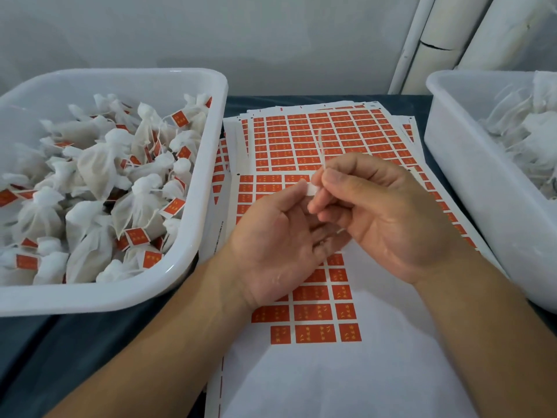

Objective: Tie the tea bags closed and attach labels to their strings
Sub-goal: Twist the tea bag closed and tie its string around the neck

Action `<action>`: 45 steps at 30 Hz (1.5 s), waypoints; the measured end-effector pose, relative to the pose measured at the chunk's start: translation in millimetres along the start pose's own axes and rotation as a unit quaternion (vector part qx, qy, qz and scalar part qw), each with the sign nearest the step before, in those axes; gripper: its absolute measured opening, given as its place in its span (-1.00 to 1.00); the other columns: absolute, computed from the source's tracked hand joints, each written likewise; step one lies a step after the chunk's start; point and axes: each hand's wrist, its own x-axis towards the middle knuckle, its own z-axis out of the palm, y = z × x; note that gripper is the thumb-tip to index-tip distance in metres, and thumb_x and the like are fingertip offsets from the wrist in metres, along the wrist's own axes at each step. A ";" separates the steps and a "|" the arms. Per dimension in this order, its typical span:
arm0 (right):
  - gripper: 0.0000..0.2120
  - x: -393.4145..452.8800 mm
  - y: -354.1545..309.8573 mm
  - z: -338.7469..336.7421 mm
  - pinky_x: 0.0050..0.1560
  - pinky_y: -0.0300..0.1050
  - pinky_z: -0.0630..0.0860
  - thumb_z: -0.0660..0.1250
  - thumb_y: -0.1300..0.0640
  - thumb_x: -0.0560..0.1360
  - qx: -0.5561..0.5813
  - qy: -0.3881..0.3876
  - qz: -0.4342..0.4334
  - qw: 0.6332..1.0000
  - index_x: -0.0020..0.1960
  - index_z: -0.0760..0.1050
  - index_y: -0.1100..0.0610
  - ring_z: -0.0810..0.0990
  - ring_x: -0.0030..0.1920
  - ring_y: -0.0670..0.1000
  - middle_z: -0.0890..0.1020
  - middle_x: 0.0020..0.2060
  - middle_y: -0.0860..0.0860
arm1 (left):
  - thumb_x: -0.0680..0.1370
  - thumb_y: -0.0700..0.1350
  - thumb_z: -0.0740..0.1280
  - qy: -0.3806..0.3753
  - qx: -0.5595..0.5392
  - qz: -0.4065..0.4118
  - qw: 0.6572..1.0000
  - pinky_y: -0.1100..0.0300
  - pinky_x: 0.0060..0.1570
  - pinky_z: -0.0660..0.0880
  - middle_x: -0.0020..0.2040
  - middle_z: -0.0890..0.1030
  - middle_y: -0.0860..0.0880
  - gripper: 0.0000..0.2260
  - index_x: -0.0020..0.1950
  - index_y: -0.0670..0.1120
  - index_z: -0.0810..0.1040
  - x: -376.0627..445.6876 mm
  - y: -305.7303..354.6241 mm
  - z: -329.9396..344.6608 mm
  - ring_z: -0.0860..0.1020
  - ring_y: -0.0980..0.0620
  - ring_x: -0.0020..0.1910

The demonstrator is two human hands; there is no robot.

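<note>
Both hands hover palm-up over a stack of sticker sheets (301,140) printed with red labels. My left hand (271,245) pinches a small label (310,188), white side up, at its fingertips. My right hand (382,212) pinches a thin white string (321,146) that sticks up above the fingers, right beside the label. The tea bag on that string is hidden inside the hands. The top sheet (331,372) is mostly bare backing near me, with a few red labels (313,331) left.
A white tub (208,164) on the left holds several tied tea bags with red labels. A second white tub (470,182) on the right holds white bags without labels. Dark tabletop (90,342) shows between them. White pipes (437,40) stand at the back right.
</note>
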 end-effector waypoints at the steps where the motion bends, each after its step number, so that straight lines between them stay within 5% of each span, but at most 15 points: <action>1: -0.83 0.1 1.1 -0.3 -0.08 -0.20 0.61 0.38 0.06 0.50 -0.014 -0.002 0.017 1.000 -0.02 0.70 0.11 0.67 -0.11 0.04 0.68 -0.18 0.10 | 0.74 0.04 0.03 0.008 -0.024 0.015 1.000 0.01 0.54 0.25 0.44 0.48 -0.18 -0.53 0.46 -0.23 0.48 -0.1 1.9 -0.5 0.39 -0.13 0.52; 5: -0.80 2.4 5.8 -0.1 -0.12 -0.20 0.61 0.40 0.06 0.47 -0.031 0.023 0.074 0.997 -0.01 0.71 0.14 0.68 -0.14 0.03 0.70 -0.18 0.10 | 0.72 0.00 0.06 0.020 -0.076 0.075 0.994 0.20 0.23 0.39 -0.03 0.64 -0.10 -0.61 0.25 -0.19 0.57 -3.2 13.5 -3.8 0.60 0.02 0.00; 10: -0.82 6.8 6.4 -1.9 -0.26 -0.27 0.59 0.35 0.14 0.61 0.024 0.083 0.138 0.987 -0.06 0.72 0.08 0.64 -0.26 -0.07 0.66 -0.25 0.03 | 0.71 0.06 0.05 0.043 0.038 0.130 0.990 -0.01 0.33 0.49 0.12 0.66 -0.13 -0.60 -0.21 -0.03 0.50 -8.2 16.3 -4.3 0.62 -0.06 0.24; 13: -0.78 7.7 6.2 -1.6 -0.28 -0.28 0.58 0.34 0.11 0.63 0.070 0.129 0.159 0.976 -0.09 0.74 0.06 0.65 -0.29 -0.09 0.66 -0.27 0.00 | 0.71 0.14 0.06 0.068 0.129 0.164 0.976 -0.02 0.28 0.49 0.20 0.69 -0.18 -0.67 0.11 0.06 0.59 -7.8 15.1 -2.0 0.65 -0.08 0.25; 15: -0.83 7.7 5.6 -1.5 -0.30 -0.28 0.58 0.36 0.12 0.62 0.119 0.154 0.170 0.966 -0.04 0.73 0.11 0.65 -0.30 -0.08 0.67 -0.27 0.01 | 0.71 0.13 0.09 0.099 0.207 0.166 0.959 -0.04 0.30 0.47 0.15 0.71 -0.16 -0.54 0.35 -0.18 0.53 -8.1 13.2 -3.1 0.66 -0.05 0.22; 17: -0.86 8.1 5.6 -2.5 -0.30 -0.26 0.59 0.38 0.13 0.61 0.156 0.166 0.172 0.958 0.02 0.70 0.15 0.67 -0.29 -0.07 0.69 -0.24 0.04 | 0.73 0.12 0.08 0.130 0.318 0.160 0.925 -0.07 0.34 0.43 0.02 0.74 -0.06 -0.57 -0.02 -0.09 0.63 -10.7 11.6 -4.4 0.68 0.02 0.15; 19: -0.86 8.9 5.8 -4.4 -0.25 -0.24 0.61 0.37 0.13 0.62 0.152 0.174 0.163 0.959 0.03 0.70 0.14 0.70 -0.24 -0.04 0.72 -0.18 0.06 | 0.73 0.12 0.07 0.178 0.450 0.134 0.865 -0.04 0.29 0.48 -0.13 0.73 0.01 -0.49 -0.38 0.04 0.45 -5.7 11.0 -2.2 0.69 0.02 0.02; 22: -0.85 9.2 6.9 -6.8 -0.13 -0.22 0.62 0.34 0.07 0.64 0.030 0.183 0.132 0.974 0.03 0.69 0.06 0.74 -0.13 -0.03 0.75 -0.08 0.00 | 0.73 0.07 0.11 0.222 0.577 0.078 0.782 0.13 0.11 0.54 -0.15 0.70 0.05 -0.57 -0.26 0.05 0.58 0.5 12.7 -4.2 0.69 0.03 0.03; 24: -0.87 8.6 8.2 -6.4 -0.09 -0.24 0.63 0.35 -0.01 0.63 -0.131 0.192 0.093 0.968 0.00 0.68 -0.06 0.71 -0.07 -0.12 0.72 -0.10 -0.15 | 0.68 0.19 0.17 0.192 0.616 0.078 0.760 0.27 -0.14 0.50 -0.21 0.69 0.17 -0.66 -0.07 0.07 0.65 -3.8 12.0 -3.6 0.68 0.23 -0.15; 26: -0.91 7.6 8.4 -5.6 -0.06 -0.30 0.63 0.36 -0.05 0.61 -0.274 0.191 0.020 0.942 -0.02 0.65 -0.13 0.64 -0.01 -0.21 0.69 -0.10 -0.25 | 0.62 0.23 0.25 0.165 0.637 0.096 0.747 0.40 -0.40 0.45 -0.38 0.63 0.17 -0.68 -0.14 0.06 0.62 -9.0 8.7 -4.6 0.63 0.26 -0.40; 32: -0.94 2.7 7.0 0.5 0.21 -0.33 0.51 0.37 -0.05 0.56 -0.414 0.065 -0.120 0.900 0.01 0.61 -0.15 0.52 0.24 -0.16 0.56 0.14 -0.24 | 0.66 0.11 0.21 0.112 0.679 0.197 0.698 0.37 -0.46 0.40 -0.46 0.52 0.05 -0.66 -0.23 -0.01 0.54 -7.3 0.2 -8.9 0.51 0.15 -0.49; 36: -0.89 1.5 7.6 -2.5 0.26 -0.21 0.55 0.38 -0.03 0.58 -0.382 0.010 -0.086 0.920 0.05 0.66 -0.12 0.53 0.29 -0.16 0.59 0.20 -0.25 | 0.73 0.01 0.09 0.054 0.661 0.232 0.711 0.21 -0.22 0.61 -0.26 0.63 0.02 -0.66 -0.08 0.01 0.59 -10.9 -5.5 -6.9 0.63 0.06 -0.21; 40: -0.86 2.1 5.4 -9.2 0.11 -0.02 0.67 0.35 0.11 0.62 -0.278 -0.019 -0.045 0.959 0.10 0.68 0.03 0.64 0.20 -0.05 0.69 0.12 -0.13 | 0.67 -0.03 0.03 0.012 0.609 0.232 0.758 0.34 -0.35 0.39 -0.42 0.42 0.06 -0.63 -0.33 0.04 0.38 -13.2 -7.0 -2.8 0.40 0.14 -0.40; 42: -0.82 2.5 4.8 -10.0 0.05 -0.08 0.68 0.32 0.11 0.64 -0.265 -0.028 -0.040 0.963 0.18 0.65 0.06 0.67 0.15 -0.03 0.71 0.08 -0.10 | 0.63 -0.03 0.00 0.008 0.582 0.222 0.782 0.28 -0.35 0.37 -0.43 0.37 0.02 -0.63 -0.37 -0.01 0.32 -13.1 -5.7 -3.2 0.34 0.11 -0.42; 45: -0.76 3.7 3.5 -9.1 -0.12 -0.26 0.62 0.30 0.07 0.65 -0.276 -0.025 -0.042 0.960 0.29 0.58 0.04 0.68 0.02 -0.14 0.69 -0.03 -0.18 | 0.63 -0.01 -0.04 0.019 0.562 0.219 0.797 0.06 -0.23 0.51 -0.33 0.51 -0.19 -0.54 -0.22 -0.22 0.51 -10.8 -2.2 -5.5 0.49 -0.15 -0.31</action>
